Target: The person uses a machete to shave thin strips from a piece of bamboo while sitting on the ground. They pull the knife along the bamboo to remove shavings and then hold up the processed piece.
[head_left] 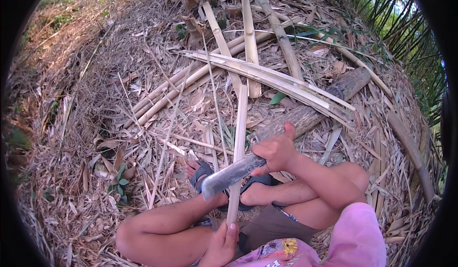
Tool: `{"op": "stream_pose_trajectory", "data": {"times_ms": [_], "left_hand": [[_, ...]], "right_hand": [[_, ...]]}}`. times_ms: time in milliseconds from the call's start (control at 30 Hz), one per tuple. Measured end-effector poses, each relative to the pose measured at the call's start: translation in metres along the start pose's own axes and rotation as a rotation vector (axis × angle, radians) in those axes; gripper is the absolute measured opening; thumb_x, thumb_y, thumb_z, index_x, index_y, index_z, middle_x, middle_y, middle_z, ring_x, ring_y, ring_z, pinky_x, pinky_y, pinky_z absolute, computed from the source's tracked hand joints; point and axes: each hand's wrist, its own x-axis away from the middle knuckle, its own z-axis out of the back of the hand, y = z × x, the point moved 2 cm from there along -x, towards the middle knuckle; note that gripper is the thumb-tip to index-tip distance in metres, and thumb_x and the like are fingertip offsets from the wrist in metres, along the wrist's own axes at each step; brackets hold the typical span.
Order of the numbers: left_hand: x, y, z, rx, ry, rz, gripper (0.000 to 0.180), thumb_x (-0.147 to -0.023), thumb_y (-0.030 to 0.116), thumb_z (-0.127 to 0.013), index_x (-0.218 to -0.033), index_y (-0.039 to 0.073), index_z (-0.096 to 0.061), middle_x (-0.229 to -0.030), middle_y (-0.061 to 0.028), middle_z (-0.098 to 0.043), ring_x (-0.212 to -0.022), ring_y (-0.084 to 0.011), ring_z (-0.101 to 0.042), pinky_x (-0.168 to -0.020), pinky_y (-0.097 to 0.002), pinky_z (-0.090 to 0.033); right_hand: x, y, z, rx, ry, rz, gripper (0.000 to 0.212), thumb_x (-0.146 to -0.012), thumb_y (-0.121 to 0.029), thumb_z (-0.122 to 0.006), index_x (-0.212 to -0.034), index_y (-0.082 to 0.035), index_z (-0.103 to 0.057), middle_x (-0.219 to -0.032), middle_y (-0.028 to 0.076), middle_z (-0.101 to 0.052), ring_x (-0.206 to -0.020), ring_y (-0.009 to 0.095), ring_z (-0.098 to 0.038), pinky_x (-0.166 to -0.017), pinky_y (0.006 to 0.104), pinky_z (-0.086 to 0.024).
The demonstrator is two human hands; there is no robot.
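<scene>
A broad machete (232, 175) with a worn grey blade is gripped in my right hand (278, 148), its blade pointing left. The blade lies across a long pale bamboo strip (240, 119), covering part of it; whether it cuts in, I cannot tell. My left hand (222, 244) holds the near end of that strip close to my lap. The strip runs away from me, and its far end reaches near a thick weathered log (305, 119). My right fist is just above the near end of this log.
A bundle of split bamboo strips (272, 78) rests across the log. Beyond lie wider bamboo slats (250, 43) and round bamboo poles (164, 97). A small stump (193, 33) stands at the far side. Dry leaves cover the ground; my sandalled feet (202, 171) are under the blade.
</scene>
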Motion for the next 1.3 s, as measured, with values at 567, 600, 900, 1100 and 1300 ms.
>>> {"op": "stream_pose_trajectory", "data": {"times_ms": [567,600,900,1100,1300], "left_hand": [[-0.008,0.055,0.103,0.300,0.162,0.039,0.030,-0.104,0.040,-0.042,-0.099,0.013,-0.054,-0.064,0.0048,-0.040,-0.052,-0.0061,-0.038,-0.044,-0.0206,-0.031],[-0.012,0.082,0.117,0.281,0.149,0.002,0.031,-0.104,0.041,-0.043,-0.099,0.012,-0.054,-0.064,0.0043,-0.041,-0.050,-0.0062,-0.036,-0.044,-0.0204,-0.030],[0.079,0.346,0.238,-0.028,0.358,-0.633,0.033,-0.105,0.037,-0.036,-0.110,0.008,-0.051,-0.068,0.0026,-0.046,-0.047,-0.0055,-0.039,-0.040,-0.0217,-0.035],[0.222,0.454,0.315,-0.183,0.810,-1.074,0.036,-0.107,0.024,-0.030,-0.124,-0.003,-0.047,-0.093,-0.0125,-0.057,-0.079,-0.0197,-0.061,-0.067,-0.0335,-0.057],[0.318,0.496,0.288,0.114,0.805,-1.692,0.034,-0.107,0.027,-0.026,-0.124,0.002,-0.044,-0.115,-0.0211,-0.057,-0.113,-0.0408,-0.058,-0.101,-0.0589,-0.041]], "right_hand": [[0.005,0.105,-0.059,-0.734,0.080,-1.020,0.078,-0.096,-0.068,-0.035,-0.060,-0.002,-0.055,-0.053,0.009,-0.051,-0.045,0.022,-0.052,-0.048,0.0384,-0.043],[0.005,0.094,-0.065,-0.810,0.064,-1.035,0.075,-0.095,-0.070,-0.035,-0.060,-0.005,-0.050,-0.050,0.005,-0.045,-0.041,0.018,-0.047,-0.043,0.0344,-0.039],[-0.007,0.062,-0.076,-0.957,0.025,-0.949,0.074,-0.095,-0.070,-0.036,-0.057,-0.007,-0.043,-0.046,0.001,-0.037,-0.034,0.015,-0.040,-0.034,0.0309,-0.032],[0.003,0.055,-0.084,-1.096,-0.082,-0.936,0.073,-0.096,-0.069,-0.035,-0.063,-0.005,-0.047,-0.046,0.001,-0.035,-0.032,0.015,-0.040,-0.032,0.0302,-0.033],[0.001,0.057,-0.080,-0.978,0.036,-0.835,0.066,-0.097,-0.064,-0.037,-0.086,-0.001,-0.054,-0.073,0.009,-0.045,-0.060,0.021,-0.045,-0.055,0.0342,-0.035]]}}
